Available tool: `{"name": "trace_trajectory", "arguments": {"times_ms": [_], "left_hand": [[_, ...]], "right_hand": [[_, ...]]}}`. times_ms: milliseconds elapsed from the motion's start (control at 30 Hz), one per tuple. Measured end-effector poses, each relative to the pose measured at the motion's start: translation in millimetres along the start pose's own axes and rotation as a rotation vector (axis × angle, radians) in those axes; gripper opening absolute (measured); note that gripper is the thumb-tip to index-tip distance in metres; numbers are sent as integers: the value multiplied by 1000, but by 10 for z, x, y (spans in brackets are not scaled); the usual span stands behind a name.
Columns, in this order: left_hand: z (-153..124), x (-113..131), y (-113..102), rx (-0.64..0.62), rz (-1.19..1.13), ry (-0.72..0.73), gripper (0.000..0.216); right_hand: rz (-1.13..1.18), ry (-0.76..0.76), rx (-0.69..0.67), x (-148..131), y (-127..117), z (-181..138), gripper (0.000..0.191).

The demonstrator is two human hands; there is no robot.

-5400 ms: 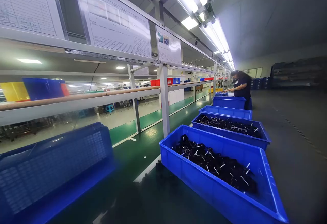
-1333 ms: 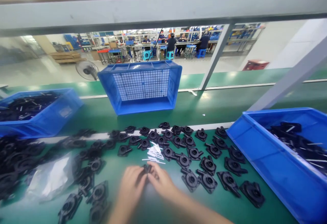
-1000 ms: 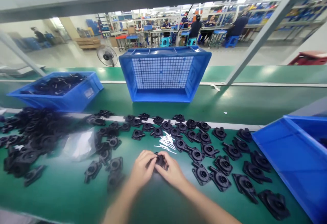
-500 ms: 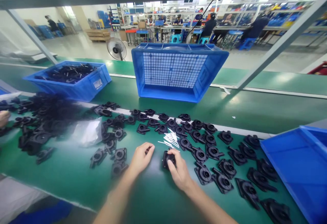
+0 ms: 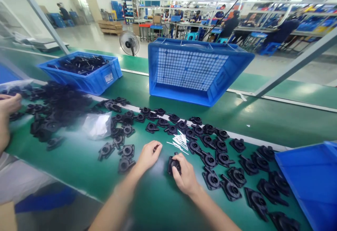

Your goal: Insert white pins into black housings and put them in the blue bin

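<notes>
One bare left hand (image 5: 150, 154) curls, any grasp unclear; next, a black, square-flanged plastic housing (image 5: 171, 166), on or just above the green tabletop (image 5: 155, 196), spout and long axis pointing forward, pinched by the bare right hand (image 5: 185, 175).

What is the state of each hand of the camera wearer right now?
Left hand: fingers curled; whether it holds something cannot be told.
Right hand: closed, holding a black part.
</notes>
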State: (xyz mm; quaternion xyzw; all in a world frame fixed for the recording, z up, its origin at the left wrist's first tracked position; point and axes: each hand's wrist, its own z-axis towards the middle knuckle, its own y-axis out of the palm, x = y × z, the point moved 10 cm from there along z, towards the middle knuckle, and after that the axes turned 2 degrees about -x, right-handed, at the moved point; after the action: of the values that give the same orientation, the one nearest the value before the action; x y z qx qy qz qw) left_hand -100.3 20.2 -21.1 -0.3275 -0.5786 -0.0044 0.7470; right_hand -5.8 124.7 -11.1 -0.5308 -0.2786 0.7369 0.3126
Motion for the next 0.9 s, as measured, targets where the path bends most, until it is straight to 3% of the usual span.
{"name": "trace_trajectory", "arguments": {"times_ms": [133,300,467,533,600,667,800,900], "left_hand": [[8,-18,25,-25,16,-8,26],[15,-62,39,-30,34,-15,26],[-4,-84,62,-32,55,-24,26],[-1,-74,73,-41,83,-22,27],[9,-63,84,-55,112,-21,28],[7,-61,105,-76,138,-23,31],[-62,-198,156,-118,160,-74,37],[-61,-417,262,-183,172,-86,36]], "right_hand": [[-43,40,-116,49,176,-29,18],[20,-33,48,-14,3,-84,20],[-58,26,-129,42,208,-49,18],[-50,38,-122,64,113,-33,17],[-65,44,-31,118,-196,-36,17],[-137,61,122,226,-715,-85,18],[-446,192,556,487,-2212,-450,24],[-750,447,768,680,-3337,-912,29]]}}
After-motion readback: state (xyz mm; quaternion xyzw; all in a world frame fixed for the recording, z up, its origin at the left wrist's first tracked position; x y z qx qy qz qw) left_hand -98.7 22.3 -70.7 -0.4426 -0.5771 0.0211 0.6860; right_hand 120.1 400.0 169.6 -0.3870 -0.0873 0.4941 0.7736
